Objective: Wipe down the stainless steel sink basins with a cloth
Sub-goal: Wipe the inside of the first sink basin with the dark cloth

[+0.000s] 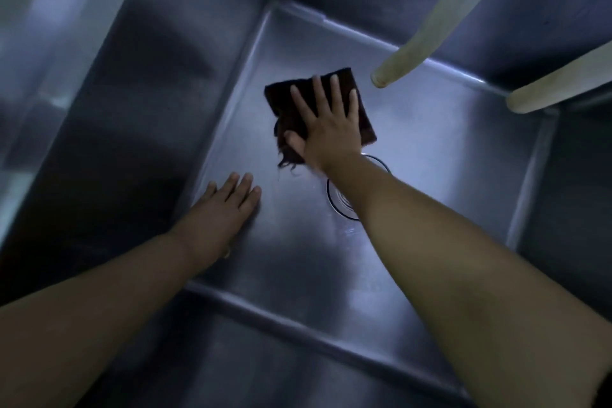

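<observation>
The dark cloth (318, 109) lay flat on the basin floor (430, 159) at the centre of the frame, the right hand (326, 129) spread wide on top, fingers straight, pressing it down. Just below it the drain ring (341, 199) peeked out — half covered by the forearm. The left hand (228, 205) rested lower left, fingers straight and together, flat on the steel near the left wall (149, 109). Work looked mid-way: the floor was under the cloth, the walls likely still to come. Two pale spouts (430, 26) crossed the upper right, their tops cut off; dim light hid any streaks or wetness.
</observation>
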{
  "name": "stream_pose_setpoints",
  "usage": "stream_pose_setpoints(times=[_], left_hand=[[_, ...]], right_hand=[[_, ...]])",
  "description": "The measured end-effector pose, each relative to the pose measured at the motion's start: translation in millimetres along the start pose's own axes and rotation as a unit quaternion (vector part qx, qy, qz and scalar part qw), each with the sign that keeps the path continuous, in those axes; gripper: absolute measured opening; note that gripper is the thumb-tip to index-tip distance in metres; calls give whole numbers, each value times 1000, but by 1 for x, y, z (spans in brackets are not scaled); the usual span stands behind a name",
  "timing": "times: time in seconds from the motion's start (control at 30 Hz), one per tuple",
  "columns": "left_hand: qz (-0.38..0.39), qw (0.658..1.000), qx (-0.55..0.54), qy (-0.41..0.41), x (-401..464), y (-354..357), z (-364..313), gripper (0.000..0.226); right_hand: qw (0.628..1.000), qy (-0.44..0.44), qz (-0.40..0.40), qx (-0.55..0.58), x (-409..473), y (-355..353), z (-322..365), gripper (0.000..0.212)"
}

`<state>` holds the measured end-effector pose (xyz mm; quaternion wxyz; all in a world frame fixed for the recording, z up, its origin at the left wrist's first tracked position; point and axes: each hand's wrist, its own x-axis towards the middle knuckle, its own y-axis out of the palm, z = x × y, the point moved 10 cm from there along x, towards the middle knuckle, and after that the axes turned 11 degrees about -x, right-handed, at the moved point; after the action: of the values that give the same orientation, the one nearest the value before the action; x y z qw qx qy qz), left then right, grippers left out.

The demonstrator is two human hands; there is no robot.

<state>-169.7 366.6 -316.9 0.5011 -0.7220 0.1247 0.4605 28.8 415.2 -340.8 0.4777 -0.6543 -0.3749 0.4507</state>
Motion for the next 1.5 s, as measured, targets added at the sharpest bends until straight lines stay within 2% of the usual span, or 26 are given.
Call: stream_pose_setpoints(times=[0.23, 0.4, 0.5, 0.7, 0.87, 0.93, 1.07, 1.17, 1.23, 1.37, 1.5], left_hand=[[-12, 1000, -1, 4, 3, 3, 3, 112], [-10, 1000, -7, 7, 3, 3, 3, 111], [-7, 1000, -17, 9, 4, 4, 4, 110], [-20, 1000, -13, 17, 3, 4, 3, 107], [-11, 1000, -12, 10, 6, 7, 3, 110], [-15, 1000, -7, 10, 7, 7, 3, 108], [-21, 1000, -16, 14, 7, 7, 4, 108], [-23, 999, -17, 14, 7, 5, 4, 110], [-19, 999, -24, 13, 6, 5, 3, 111], [-21, 999, -25, 4, 5, 3, 3, 111], [-16, 999, -36, -1, 5, 2, 4, 110]], right_hand=[[998, 66, -18, 5, 16, 1, -93, 73], [991, 133, 2, 25, -44, 18, -154, 70], [985, 170, 24, 32, -101, 28, -166, 72], [985, 156, 66, 31, -210, 44, -121, 75], [992, 101, 79, 13, -232, 45, -54, 71], [989, 122, 79, 11, -220, 40, -43, 70], [969, 234, 78, 29, -174, 36, -45, 67], [965, 251, 72, 30, -150, 35, -43, 64], [968, 237, 68, 39, -151, 33, -42, 64], [984, 156, 5, 90, -165, 16, -37, 57], [994, 80, 72, 23, -163, 26, -26, 71]])
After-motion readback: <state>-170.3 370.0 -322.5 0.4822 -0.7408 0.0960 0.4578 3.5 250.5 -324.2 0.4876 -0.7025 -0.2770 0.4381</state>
